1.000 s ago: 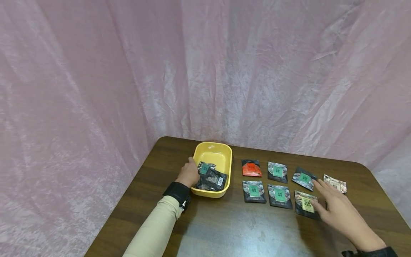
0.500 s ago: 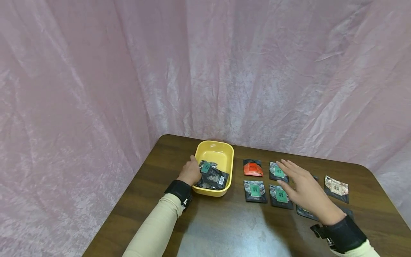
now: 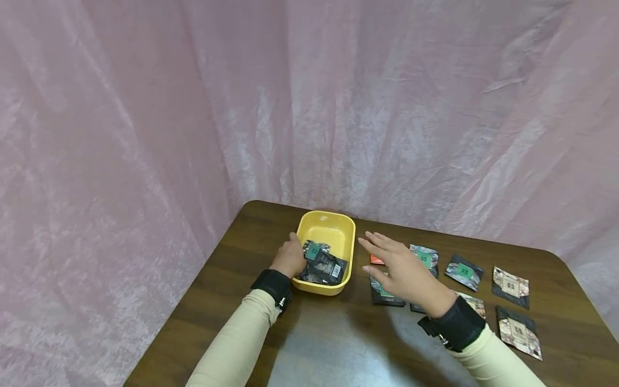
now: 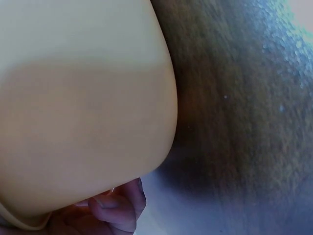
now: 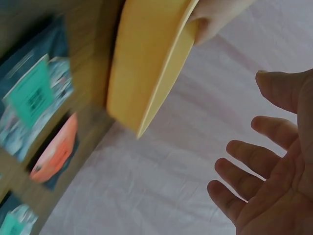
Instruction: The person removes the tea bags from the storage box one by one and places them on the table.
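A yellow plastic tub [image 3: 321, 234] stands at the back left of the table, holding several dark packets [image 3: 333, 270] in its near half. My left hand [image 3: 291, 259] grips its left side; in the left wrist view, curled fingers [image 4: 117, 211] show past the tub's wall [image 4: 88, 117]. My right hand [image 3: 403, 271] hovers with fingers spread and nothing in it, just right of the tub. It partly hides an orange-labelled packet [image 3: 376, 259] and some green-labelled packets [image 3: 424, 258]. The right wrist view shows the orange packet [image 5: 56, 152] beside the tub.
More flat packets lie in rows toward the right: a green-labelled one [image 3: 464, 272], a cream-labelled one [image 3: 510, 287] and another cream-labelled one [image 3: 519, 332] nearer the front. A pink curtain [image 3: 314, 107] hangs behind the wooden table [image 3: 227, 269].
My right hand has swept left across the packets, from the right-hand ones to beside the tub, uncovering those at the right. The left hand has kept its hold on the tub.
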Available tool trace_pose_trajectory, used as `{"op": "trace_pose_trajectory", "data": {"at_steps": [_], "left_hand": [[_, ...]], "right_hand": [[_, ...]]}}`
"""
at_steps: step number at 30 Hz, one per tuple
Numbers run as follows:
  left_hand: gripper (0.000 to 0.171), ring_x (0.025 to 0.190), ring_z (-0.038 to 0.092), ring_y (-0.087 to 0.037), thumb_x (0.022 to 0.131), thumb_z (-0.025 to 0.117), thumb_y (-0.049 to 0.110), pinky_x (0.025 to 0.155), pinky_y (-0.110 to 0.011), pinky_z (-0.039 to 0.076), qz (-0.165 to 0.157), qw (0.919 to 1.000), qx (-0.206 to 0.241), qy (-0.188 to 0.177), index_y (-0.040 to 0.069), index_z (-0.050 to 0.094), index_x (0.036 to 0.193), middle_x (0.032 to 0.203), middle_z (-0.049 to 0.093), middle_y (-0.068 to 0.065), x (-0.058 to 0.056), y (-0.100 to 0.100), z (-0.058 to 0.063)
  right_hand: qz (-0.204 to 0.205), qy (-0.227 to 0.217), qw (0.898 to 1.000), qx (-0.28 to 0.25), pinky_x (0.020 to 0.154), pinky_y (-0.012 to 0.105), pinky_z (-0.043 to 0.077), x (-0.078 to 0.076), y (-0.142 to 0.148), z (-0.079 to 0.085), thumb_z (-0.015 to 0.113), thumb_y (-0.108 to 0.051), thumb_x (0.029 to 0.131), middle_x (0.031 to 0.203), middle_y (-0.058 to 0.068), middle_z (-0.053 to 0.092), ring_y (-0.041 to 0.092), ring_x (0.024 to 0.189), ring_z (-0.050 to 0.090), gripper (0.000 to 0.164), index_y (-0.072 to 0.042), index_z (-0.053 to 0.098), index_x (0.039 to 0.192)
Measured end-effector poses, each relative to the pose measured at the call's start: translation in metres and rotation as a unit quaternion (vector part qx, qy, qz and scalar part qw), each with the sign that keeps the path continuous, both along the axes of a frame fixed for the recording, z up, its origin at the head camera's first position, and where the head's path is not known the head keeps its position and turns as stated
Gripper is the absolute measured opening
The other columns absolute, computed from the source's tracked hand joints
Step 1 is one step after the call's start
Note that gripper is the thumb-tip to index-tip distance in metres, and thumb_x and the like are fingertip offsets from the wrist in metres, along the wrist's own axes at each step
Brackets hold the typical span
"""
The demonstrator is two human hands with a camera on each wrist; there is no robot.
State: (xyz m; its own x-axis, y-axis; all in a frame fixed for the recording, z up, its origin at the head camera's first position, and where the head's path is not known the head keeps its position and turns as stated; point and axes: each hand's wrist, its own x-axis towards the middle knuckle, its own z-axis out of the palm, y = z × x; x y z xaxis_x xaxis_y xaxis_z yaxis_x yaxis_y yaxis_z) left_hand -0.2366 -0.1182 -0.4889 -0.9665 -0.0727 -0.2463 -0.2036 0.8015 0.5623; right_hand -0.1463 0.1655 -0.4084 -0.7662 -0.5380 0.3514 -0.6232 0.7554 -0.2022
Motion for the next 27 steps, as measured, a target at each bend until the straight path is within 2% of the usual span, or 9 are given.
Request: {"op": "trace_pose_trajectory", "data": {"at_steps": [5,9,15,16,20,22,23,24,27], "left_hand": [[0.060,0.104,0.067,-0.032,0.097,0.074,0.004,0.093,-0.051,0.057,0.002,1.0000,0.000,0.003,0.004,0.037,0.145,0.117,0.064,-0.020,0.001,0.002,0.002],[0.060,0.103,0.067,-0.031,0.098,0.072,0.004,0.092,-0.050,0.057,-0.003,1.0000,0.000,0.003,0.003,0.037,0.146,0.118,0.065,-0.020,0.002,0.002,0.003],[0.059,0.103,0.069,-0.031,0.097,0.072,0.005,0.091,-0.050,0.057,-0.004,0.9999,-0.011,0.005,0.003,0.038,0.145,0.118,0.066,-0.021,0.001,-0.001,-0.001],[0.059,0.102,0.069,-0.032,0.096,0.073,0.005,0.090,-0.050,0.057,-0.007,0.9998,-0.016,0.011,0.003,0.039,0.144,0.118,0.066,-0.021,-0.004,-0.002,-0.009],[0.061,0.104,0.071,-0.034,0.094,0.075,0.005,0.091,-0.053,0.058,-0.003,0.9999,-0.014,0.008,0.002,0.039,0.144,0.118,0.067,-0.023,-0.008,-0.003,-0.010],[0.062,0.104,0.071,-0.036,0.094,0.075,0.005,0.089,-0.053,0.059,-0.009,0.9997,-0.019,0.013,0.001,0.039,0.144,0.118,0.067,-0.024,-0.013,-0.004,-0.017],[0.062,0.104,0.072,-0.036,0.094,0.075,0.004,0.089,-0.054,0.059,-0.008,0.9998,-0.016,0.010,0.000,0.039,0.144,0.119,0.067,-0.024,-0.011,-0.003,-0.011],[0.063,0.105,0.072,-0.037,0.093,0.075,0.004,0.089,-0.054,0.059,-0.011,0.9998,-0.014,0.011,-0.001,0.039,0.144,0.119,0.067,-0.025,-0.013,-0.003,-0.014],[0.066,0.103,0.072,-0.038,0.093,0.075,0.005,0.084,-0.053,0.059,-0.022,0.9994,-0.024,0.015,-0.001,0.037,0.146,0.119,0.068,-0.025,-0.026,-0.005,-0.032]], "right_hand": [[0.020,-0.016,1.000,0.004,0.119,0.062,0.044,-0.006,-0.021,0.002,0.076,-0.035,0.099,0.162,0.020,0.052,0.040,0.151,0.051,0.066,-0.012,0.054,0.157],[0.030,-0.027,0.999,-0.001,0.117,0.061,0.046,-0.016,-0.036,-0.004,0.075,-0.035,0.100,0.162,0.020,0.053,0.040,0.148,0.054,0.064,-0.013,0.054,0.157],[0.026,-0.093,0.995,-0.001,0.116,0.060,0.047,-0.031,-0.059,-0.022,0.075,-0.034,0.101,0.164,0.020,0.050,0.043,0.145,0.056,0.067,-0.013,0.051,0.159],[0.023,-0.104,0.994,0.001,0.116,0.059,0.048,-0.034,-0.062,-0.025,0.075,-0.035,0.101,0.164,0.020,0.050,0.042,0.145,0.056,0.067,-0.014,0.050,0.160],[0.023,-0.146,0.989,0.004,0.113,0.053,0.052,-0.042,-0.076,-0.032,0.075,-0.037,0.100,0.165,0.018,0.050,0.037,0.142,0.060,0.068,-0.017,0.050,0.160],[0.029,-0.163,0.986,0.006,0.111,0.052,0.054,-0.045,-0.081,-0.036,0.075,-0.036,0.100,0.165,0.019,0.049,0.035,0.139,0.063,0.068,-0.016,0.049,0.161],[0.031,-0.171,0.985,0.007,0.110,0.051,0.055,-0.045,-0.084,-0.037,0.075,-0.036,0.100,0.165,0.020,0.049,0.035,0.138,0.064,0.068,-0.016,0.049,0.160],[0.032,-0.177,0.984,0.009,0.110,0.051,0.055,-0.046,-0.086,-0.038,0.075,-0.036,0.100,0.165,0.020,0.049,0.035,0.138,0.065,0.069,-0.015,0.049,0.161],[0.032,-0.185,0.982,0.024,0.109,0.050,0.056,-0.049,-0.092,-0.043,0.077,-0.036,0.099,0.164,0.020,0.050,0.034,0.137,0.065,0.073,-0.012,0.048,0.161]]}}
